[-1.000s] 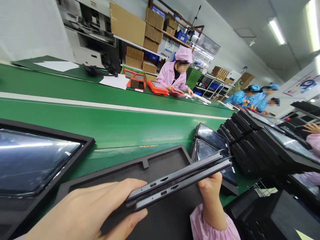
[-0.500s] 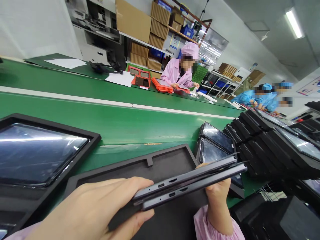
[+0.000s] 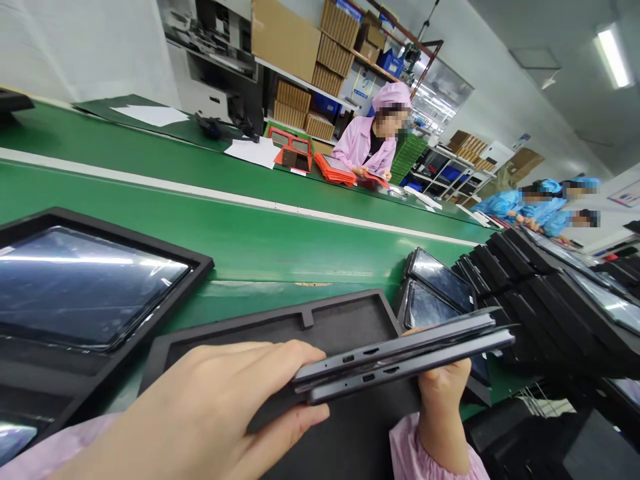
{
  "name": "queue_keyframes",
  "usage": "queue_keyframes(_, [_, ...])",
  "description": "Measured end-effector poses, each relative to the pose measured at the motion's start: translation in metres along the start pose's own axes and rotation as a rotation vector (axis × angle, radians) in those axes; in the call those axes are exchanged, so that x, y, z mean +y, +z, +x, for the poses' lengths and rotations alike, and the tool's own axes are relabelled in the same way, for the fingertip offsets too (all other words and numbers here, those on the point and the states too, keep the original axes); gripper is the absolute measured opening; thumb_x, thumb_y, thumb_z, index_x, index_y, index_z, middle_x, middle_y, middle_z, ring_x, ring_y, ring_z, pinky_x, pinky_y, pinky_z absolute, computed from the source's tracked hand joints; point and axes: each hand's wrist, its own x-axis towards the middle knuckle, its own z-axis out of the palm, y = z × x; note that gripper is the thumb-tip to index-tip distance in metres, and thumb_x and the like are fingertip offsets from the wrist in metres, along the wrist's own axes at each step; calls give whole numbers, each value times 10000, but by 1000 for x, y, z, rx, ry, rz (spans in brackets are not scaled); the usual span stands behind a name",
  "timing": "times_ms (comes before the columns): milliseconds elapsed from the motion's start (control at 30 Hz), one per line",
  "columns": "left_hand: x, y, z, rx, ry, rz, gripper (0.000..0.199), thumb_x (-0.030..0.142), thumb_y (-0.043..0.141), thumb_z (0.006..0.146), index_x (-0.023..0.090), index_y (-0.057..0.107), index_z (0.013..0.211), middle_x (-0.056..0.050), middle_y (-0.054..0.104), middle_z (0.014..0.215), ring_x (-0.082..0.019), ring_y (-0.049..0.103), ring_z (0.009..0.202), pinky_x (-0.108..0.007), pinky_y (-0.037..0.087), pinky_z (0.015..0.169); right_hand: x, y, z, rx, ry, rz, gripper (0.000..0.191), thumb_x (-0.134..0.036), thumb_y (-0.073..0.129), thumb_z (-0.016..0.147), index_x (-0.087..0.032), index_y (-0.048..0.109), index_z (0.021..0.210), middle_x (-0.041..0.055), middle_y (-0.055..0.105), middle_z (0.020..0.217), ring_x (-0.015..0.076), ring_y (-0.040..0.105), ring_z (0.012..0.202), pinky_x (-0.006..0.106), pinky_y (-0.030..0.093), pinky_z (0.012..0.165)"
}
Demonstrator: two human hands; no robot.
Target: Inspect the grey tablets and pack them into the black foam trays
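Two dark tablets [image 3: 400, 357], one above the other and seen edge-on with their ports facing me, are held between my hands. My left hand [image 3: 235, 393] grips their left end, fingers on top and thumb below. At the right end my right hand [image 3: 443, 383] is closed around them, its fingers partly hidden behind the tablets. Beneath lies a black foam tray [image 3: 345, 433] with bare recesses. To the left, another black foam tray [image 3: 200, 267] holds a tablet [image 3: 90, 287] with a glossy screen facing up.
Stacked black foam trays [image 3: 530, 287] with tablets rise on the right. Two small screened devices [image 3: 443, 277] lie near them. Across the green bench [image 3: 250, 233], a co-worker in pink [image 3: 363, 143] handles an item beside orange-red trays [image 3: 334, 170]. People in blue [image 3: 545, 203] sit farther right.
The tablets and both hands sit slightly farther right in view, the grip unchanged. My view has shifted a little, moving the background rightward. The co-worker's head and hands have moved slightly.
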Motion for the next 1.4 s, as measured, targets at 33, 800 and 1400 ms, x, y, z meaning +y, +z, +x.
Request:
queue_keyframes(33, [0,0,1,5,0,-1,205,502,418,1135,389,545,1248,115,825,1066,-152,827,864,-219,628,735,-2,0,2,6,-6,-11,692,-785,810,780,-217,609,440,-1,550,367,161,524,313,269,456,350])
queue_keyframes(800, [-8,-6,41,141,44,-85,554,648,416,1109,249,730,887,74,803,743,-106,750,580,-188,548,536,2,0,5,76,31,-109,705,-878,746,763,-208,660,560,26,634,474,172,569,398,270,431,408])
queue_keyframes(1400, [7,11,22,59,67,-402,387,502,585,1090,380,637,1454,36,819,1255,-140,805,1043,-183,617,964,12,10,-26,-15,433,201,671,-849,731,804,-214,658,600,9,627,490,178,557,393,295,480,387])
